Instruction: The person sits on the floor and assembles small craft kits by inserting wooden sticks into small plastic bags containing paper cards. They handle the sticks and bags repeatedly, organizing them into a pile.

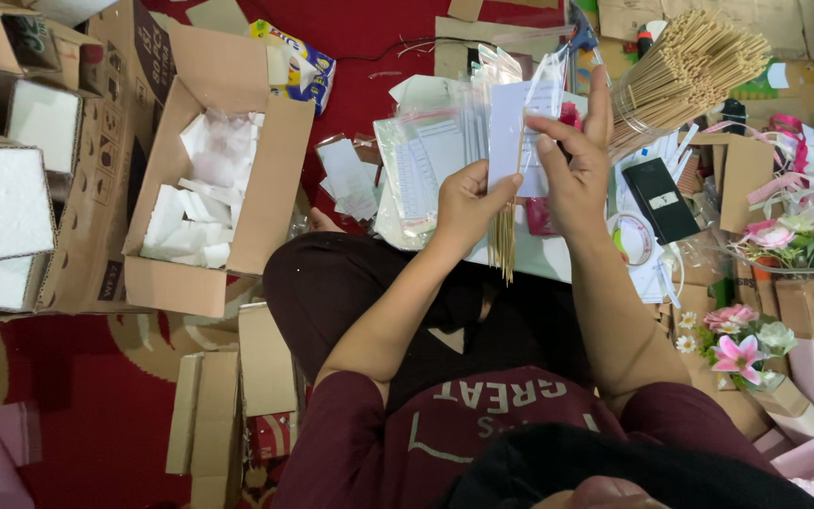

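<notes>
My left hand (468, 200) grips a small bunch of thin tan sticks (503, 247) together with a narrow clear plastic sleeve holding a white card (511, 123). My right hand (577, 160) pinches the sleeve's right edge, fingers pointing up. The sticks hang below my hands over my dark-trousered lap. A stack of more clear sleeves with white cards (421, 170) lies just beyond my hands on the floor.
An open cardboard box (270, 188) with white foam pieces sits to the left. A big bundle of tan sticks (685, 71) lies at the upper right. Artificial pink flowers (741, 353), ribbons and small boxes crowd the right. Flat cardboard pieces (209, 415) rest on the red carpet.
</notes>
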